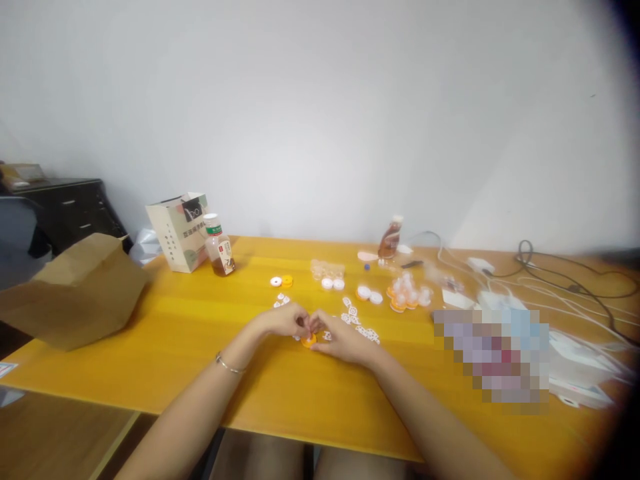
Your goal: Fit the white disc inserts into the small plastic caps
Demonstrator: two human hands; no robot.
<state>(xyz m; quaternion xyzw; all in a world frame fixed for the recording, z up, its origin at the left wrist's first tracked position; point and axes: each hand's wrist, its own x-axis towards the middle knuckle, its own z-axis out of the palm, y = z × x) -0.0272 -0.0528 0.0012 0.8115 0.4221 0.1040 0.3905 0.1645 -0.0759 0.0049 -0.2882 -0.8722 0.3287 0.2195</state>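
Note:
Both hands meet over the middle of the table. My right hand point(340, 335) is closed round a small orange round piece point(309, 342), its thumb along the near side and its fingers above. The fingertips of my left hand point(289, 320) are pinched together just above the same piece; what they grip, if anything, is too small to make out. Flat white cut-out pieces point(353, 311) are scattered to the right of my hands, and a few more white pieces point(281, 300) lie beyond my left hand. A white ring point(276, 282) rests beside an orange ring point(287, 281) farther back.
White discs point(327, 284) lie by a clear plastic tray point(327, 269). Orange pieces with clear tops point(407, 293) cluster at right, near cables point(570, 287). A paper gift bag point(175, 233), a drink bottle point(219, 247) and a brown paper bag point(80, 287) stand left; a brown bottle point(390, 238) stands behind.

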